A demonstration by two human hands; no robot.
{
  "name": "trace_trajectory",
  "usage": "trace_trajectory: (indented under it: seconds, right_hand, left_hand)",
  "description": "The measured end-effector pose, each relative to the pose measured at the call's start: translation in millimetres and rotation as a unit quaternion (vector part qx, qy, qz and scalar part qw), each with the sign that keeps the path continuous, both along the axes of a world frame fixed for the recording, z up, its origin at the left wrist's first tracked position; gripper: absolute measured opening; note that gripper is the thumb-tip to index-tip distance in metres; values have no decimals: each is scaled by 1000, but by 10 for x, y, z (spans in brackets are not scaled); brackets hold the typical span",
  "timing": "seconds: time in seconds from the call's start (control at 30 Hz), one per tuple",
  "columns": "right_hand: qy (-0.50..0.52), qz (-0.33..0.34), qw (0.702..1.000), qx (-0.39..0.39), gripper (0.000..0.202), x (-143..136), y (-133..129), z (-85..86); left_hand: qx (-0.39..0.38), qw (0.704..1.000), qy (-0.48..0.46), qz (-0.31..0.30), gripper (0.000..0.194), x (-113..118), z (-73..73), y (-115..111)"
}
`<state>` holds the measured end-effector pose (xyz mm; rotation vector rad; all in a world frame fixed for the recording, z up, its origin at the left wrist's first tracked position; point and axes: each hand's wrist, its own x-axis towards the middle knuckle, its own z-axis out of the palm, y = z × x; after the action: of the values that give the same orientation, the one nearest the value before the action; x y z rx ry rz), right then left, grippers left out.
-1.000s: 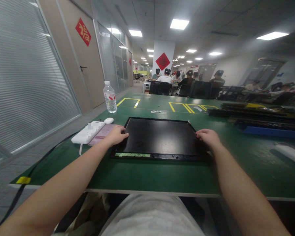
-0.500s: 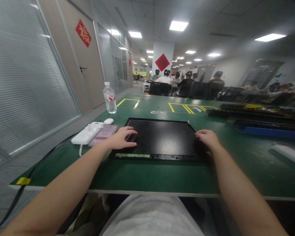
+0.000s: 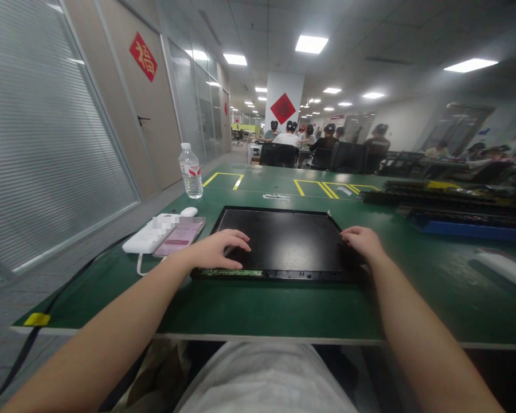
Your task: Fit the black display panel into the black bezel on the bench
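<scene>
A black display panel (image 3: 288, 238) lies flat in front of me, its screen facing up. Along its near edge runs a green circuit board strip (image 3: 230, 273). My left hand (image 3: 221, 250) is over the panel's left side, thumb and fingers spread apart with nothing between them; whether it touches the screen I cannot tell. At the opposite side, my right hand (image 3: 361, 240) has its fingers pinched together on the panel's right edge. Part of that edge is hidden behind the hand.
On the green table (image 3: 275, 312), a water bottle (image 3: 191, 172), a white power bank (image 3: 148, 238), a phone (image 3: 180, 236) and a white mouse-shaped object (image 3: 188, 212) stand to the left. Dark strips (image 3: 442, 198) and a blue strip (image 3: 473, 232) are piled right. People sit farther back.
My left hand has shifted a little right and nearer to me over the panel, fingers still spread. The right hand and panel stay in place.
</scene>
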<state>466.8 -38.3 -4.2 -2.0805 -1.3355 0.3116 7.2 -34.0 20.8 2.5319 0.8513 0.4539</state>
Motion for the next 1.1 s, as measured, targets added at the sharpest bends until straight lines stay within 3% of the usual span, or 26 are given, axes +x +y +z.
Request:
trace_trajectory:
  seconds: [0.43, 0.9, 1.1]
  right_hand:
    - [-7, 1, 1000, 4, 22, 29, 21, -37]
    - [-4, 3, 1000, 7, 23, 40, 19, -59]
    - [-14, 1, 1000, 6, 23, 14, -3, -31]
  left_hand:
    - [3, 999, -7, -46, 35, -5, 81, -19]
    - [-103, 994, 24, 18, 45, 26, 55, -60]
    - [-71, 997, 41, 13, 40, 40, 105, -94]
